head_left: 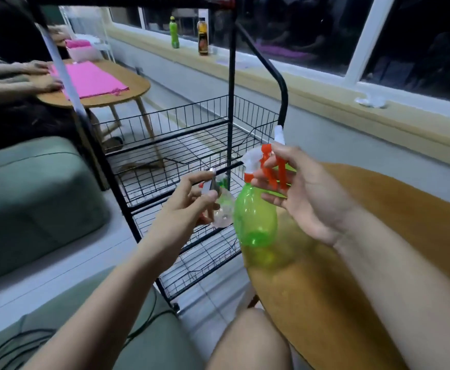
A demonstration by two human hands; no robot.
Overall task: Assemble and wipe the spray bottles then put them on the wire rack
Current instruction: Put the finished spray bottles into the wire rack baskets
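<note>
A green spray bottle (pixel 256 217) with an orange and white trigger head hangs just above the wooden table's (pixel 411 236) left edge. My right hand (pixel 298 190) grips its trigger head, fingers curled round the orange parts. My left hand (pixel 189 201) holds a smaller clear spray bottle (pixel 222 209) by its top, just left of the green one. The black wire rack (pixel 192 145) stands right behind both bottles, and its visible baskets hold nothing.
A green sofa (pixel 31 198) is at my left. Another person's hands rest on a pink cloth (pixel 93 78) on a round table at the back left. Two drink bottles (pixel 189 34) stand on the window sill. My knee (pixel 245 343) is below.
</note>
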